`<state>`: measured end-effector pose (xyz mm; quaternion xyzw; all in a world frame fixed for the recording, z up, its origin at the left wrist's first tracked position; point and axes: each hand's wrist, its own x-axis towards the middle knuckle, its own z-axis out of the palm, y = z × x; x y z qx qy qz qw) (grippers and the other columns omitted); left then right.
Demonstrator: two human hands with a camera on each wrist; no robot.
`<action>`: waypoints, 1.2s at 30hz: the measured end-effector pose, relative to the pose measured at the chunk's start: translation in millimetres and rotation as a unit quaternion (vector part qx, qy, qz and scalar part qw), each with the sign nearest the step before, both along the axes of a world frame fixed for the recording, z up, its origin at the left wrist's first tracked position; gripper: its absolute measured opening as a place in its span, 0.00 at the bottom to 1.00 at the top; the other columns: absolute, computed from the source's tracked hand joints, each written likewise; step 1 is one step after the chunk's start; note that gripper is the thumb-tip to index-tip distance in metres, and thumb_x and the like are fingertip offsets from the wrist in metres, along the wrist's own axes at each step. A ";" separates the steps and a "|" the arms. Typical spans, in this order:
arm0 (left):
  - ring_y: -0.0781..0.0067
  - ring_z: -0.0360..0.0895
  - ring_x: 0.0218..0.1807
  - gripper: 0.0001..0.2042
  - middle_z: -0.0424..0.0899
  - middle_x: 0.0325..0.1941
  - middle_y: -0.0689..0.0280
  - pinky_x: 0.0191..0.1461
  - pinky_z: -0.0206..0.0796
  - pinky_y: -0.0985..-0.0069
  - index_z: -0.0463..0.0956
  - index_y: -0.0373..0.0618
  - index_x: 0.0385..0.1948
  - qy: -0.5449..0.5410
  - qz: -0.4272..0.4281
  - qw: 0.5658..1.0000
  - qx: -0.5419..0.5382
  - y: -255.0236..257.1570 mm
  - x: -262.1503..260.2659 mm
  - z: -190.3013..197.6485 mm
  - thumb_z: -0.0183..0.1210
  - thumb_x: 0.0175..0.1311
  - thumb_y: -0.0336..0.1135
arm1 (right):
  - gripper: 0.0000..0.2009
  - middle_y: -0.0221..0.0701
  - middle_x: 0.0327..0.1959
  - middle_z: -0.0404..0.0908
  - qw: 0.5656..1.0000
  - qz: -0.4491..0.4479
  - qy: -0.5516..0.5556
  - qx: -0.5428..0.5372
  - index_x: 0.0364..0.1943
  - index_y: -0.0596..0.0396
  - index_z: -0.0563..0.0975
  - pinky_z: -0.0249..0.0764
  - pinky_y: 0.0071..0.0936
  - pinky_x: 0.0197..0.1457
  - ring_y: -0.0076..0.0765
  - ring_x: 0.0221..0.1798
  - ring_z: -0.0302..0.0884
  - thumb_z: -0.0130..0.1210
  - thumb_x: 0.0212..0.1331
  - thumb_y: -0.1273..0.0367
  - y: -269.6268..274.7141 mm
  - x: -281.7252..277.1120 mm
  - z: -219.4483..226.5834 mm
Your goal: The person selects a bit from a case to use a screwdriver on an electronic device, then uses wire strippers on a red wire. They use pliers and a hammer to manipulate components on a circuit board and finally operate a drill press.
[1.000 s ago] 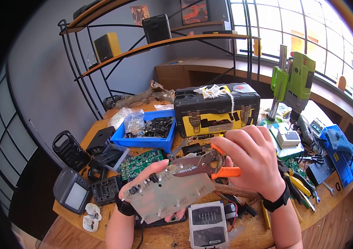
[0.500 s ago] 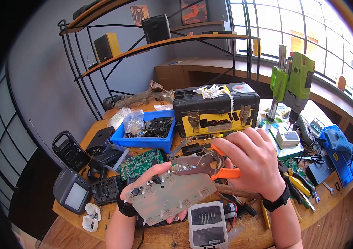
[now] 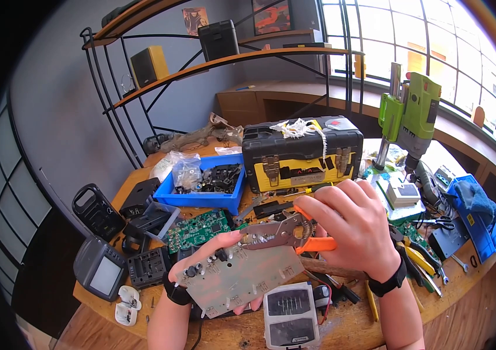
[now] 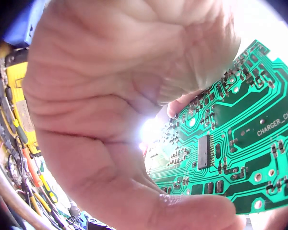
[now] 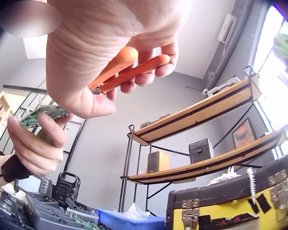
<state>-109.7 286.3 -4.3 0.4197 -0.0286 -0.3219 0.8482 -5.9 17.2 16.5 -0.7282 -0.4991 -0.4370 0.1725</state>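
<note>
A circuit board [image 3: 242, 277] is gripped by its left end and edges in my left hand [image 3: 204, 256], pale side up in the head view. Its green underside [image 4: 240, 124], with a black chip, faces the left wrist camera. My right hand [image 3: 350, 227] holds pliers by their orange handles [image 3: 317, 244]. The metal jaws lie at the board's upper edge, close to my left fingertip and small parts there; whether they pinch a part cannot be told. In the right wrist view my right hand [image 5: 115, 52] has its fingers curled round the orange handles [image 5: 134, 72].
Behind the board are a blue bin [image 3: 224, 201] of parts, a black-yellow toolbox [image 3: 303, 154] and a green circuit board [image 3: 200, 228]. A bit case [image 3: 291, 318] lies in front. At right stand a green drill press [image 3: 417, 111] and several hand tools; a grey monitor [image 3: 101, 268] sits at left.
The pliers' jaws have shifted slightly left and turned along the board's upper edge, closer to my left fingertip. The board has tilted a little; both hands keep their holds.
</note>
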 end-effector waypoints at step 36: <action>0.60 0.82 0.63 0.44 0.79 0.65 0.52 0.64 0.76 0.63 0.59 0.35 0.74 -0.419 0.263 0.834 0.245 -5.4 15.7 1.3 0.70 0.64 0.55 | 0.16 0.28 0.44 0.82 0.503 0.353 0.787 0.057 0.56 0.58 0.77 0.73 0.24 0.50 0.22 0.47 0.77 0.59 0.70 0.65 -1.6 -33.1 11.1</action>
